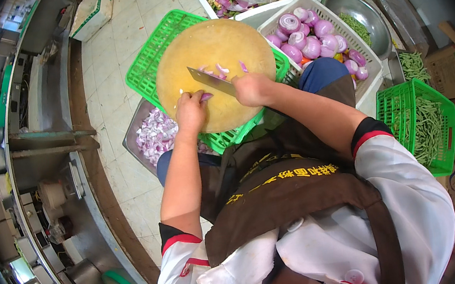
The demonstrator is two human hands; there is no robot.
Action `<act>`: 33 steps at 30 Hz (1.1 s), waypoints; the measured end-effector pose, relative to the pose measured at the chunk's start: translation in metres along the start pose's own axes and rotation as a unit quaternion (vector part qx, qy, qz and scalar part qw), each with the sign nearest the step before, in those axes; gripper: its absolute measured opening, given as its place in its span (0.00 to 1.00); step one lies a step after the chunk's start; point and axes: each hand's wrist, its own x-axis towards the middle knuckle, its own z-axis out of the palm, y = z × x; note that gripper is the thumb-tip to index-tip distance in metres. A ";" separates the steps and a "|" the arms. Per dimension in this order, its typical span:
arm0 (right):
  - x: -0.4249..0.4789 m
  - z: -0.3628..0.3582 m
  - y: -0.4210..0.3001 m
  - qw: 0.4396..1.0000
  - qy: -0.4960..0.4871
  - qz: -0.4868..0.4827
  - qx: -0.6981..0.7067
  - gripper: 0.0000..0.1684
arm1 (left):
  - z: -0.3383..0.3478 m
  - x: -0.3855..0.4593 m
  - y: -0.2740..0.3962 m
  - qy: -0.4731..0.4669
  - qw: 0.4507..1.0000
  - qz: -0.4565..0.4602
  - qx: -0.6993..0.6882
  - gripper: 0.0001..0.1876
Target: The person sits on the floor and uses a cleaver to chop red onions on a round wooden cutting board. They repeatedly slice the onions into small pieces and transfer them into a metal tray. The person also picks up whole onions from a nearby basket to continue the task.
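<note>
A round yellow cutting board (pixel 214 37) rests on an upturned-looking green plastic crate (pixel 149 62) in front of me. My right hand (pixel 251 89) is closed on the handle of a cleaver (pixel 211 81), whose blade slants to the upper left over the board. Pieces of red onion (pixel 222 69) lie just beyond the blade. My left hand (pixel 191 111) is on the board's lower left, its fingertips on a small piece of red onion (pixel 206 97). Chopped red onion (pixel 156 133) fills part of a metal tray (pixel 130 142) at the lower left of the board.
Peeled red onions (pixel 311 46) fill a white basket (pixel 371 50) at the right. Beyond are a white box (pixel 211 12) of onion skins and a steel bowl (pixel 379 25) of chopped greens. Green beans (pixel 428 130) sit in a green basket (pixel 452 131). Metal shelving (pixel 78 137) stands left.
</note>
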 end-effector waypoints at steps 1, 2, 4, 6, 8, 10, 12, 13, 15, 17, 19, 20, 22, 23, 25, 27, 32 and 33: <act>-0.002 0.001 0.000 1.000 0.014 -0.003 -0.006 0.18 | 0.002 -0.001 0.003 0.011 1.000 -0.002 0.009 0.17; -0.002 0.001 0.000 1.000 0.007 -0.011 -0.018 0.18 | 0.002 -0.002 0.004 0.022 1.000 -0.004 0.018 0.17; -0.005 0.001 0.001 0.999 -0.009 -0.025 -0.039 0.18 | -0.003 -0.004 0.009 0.028 0.999 -0.003 -0.015 0.16; -0.010 -0.002 -0.004 0.998 0.004 -0.040 -0.038 0.17 | -0.003 -0.005 0.008 0.042 0.999 -0.005 -0.031 0.15; -0.015 -0.007 -0.017 0.998 0.007 -0.044 -0.041 0.16 | 0.004 -0.008 0.001 0.063 0.998 -0.008 -0.030 0.13; -0.020 -0.011 -0.031 0.998 -0.002 -0.026 -0.050 0.16 | 0.010 -0.008 -0.001 0.064 0.997 -0.005 -0.040 0.12; -0.027 -0.022 -0.045 0.997 -0.028 -0.028 -0.061 0.16 | 0.011 -0.008 0.000 0.054 0.997 -0.016 -0.050 0.12; -0.029 -0.025 -0.048 0.996 -0.042 -0.028 -0.067 0.16 | 0.011 -0.008 0.002 0.044 0.997 -0.028 -0.056 0.12; -0.028 -0.023 -0.048 0.997 -0.041 -0.032 -0.062 0.16 | 0.012 -0.008 0.004 0.043 0.997 -0.034 -0.054 0.12; -0.024 -0.011 -0.043 0.997 -0.044 -0.028 -0.058 0.15 | 0.015 -0.009 0.003 0.060 0.997 -0.022 -0.040 0.12; -0.015 0.007 -0.032 0.997 -0.050 -0.012 -0.055 0.13 | 0.019 -0.013 0.003 0.088 0.996 0.014 -0.024 0.11; -0.011 0.007 -0.029 0.997 -0.043 -0.018 -0.057 0.12 | 0.020 -0.014 0.002 0.104 0.994 0.031 -0.016 0.11; -0.010 0.000 -0.028 0.997 -0.037 -0.029 -0.060 0.11 | 0.014 -0.014 -0.005 0.077 0.996 0.044 -0.016 0.10; -0.011 -0.004 -0.028 0.997 -0.035 -0.034 -0.059 0.11 | 0.010 -0.013 -0.010 0.064 0.997 0.051 -0.017 0.10; -0.014 -0.018 -0.034 0.997 -0.031 -0.047 -0.056 0.11 | 0.002 -0.013 -0.016 0.062 0.995 0.072 -0.011 0.11; -0.017 -0.025 -0.040 0.995 -0.042 -0.060 -0.062 0.12 | 0.000 -0.013 -0.018 0.069 0.994 0.079 -0.032 0.12; -0.020 -0.029 -0.053 0.992 -0.101 -0.044 -0.069 0.12 | 0.006 -0.017 -0.024 0.083 0.994 0.070 -0.029 0.11; -0.016 -0.016 -0.046 0.992 -0.103 -0.031 -0.072 0.12 | 0.007 -0.016 -0.023 0.090 0.993 0.074 -0.029 0.11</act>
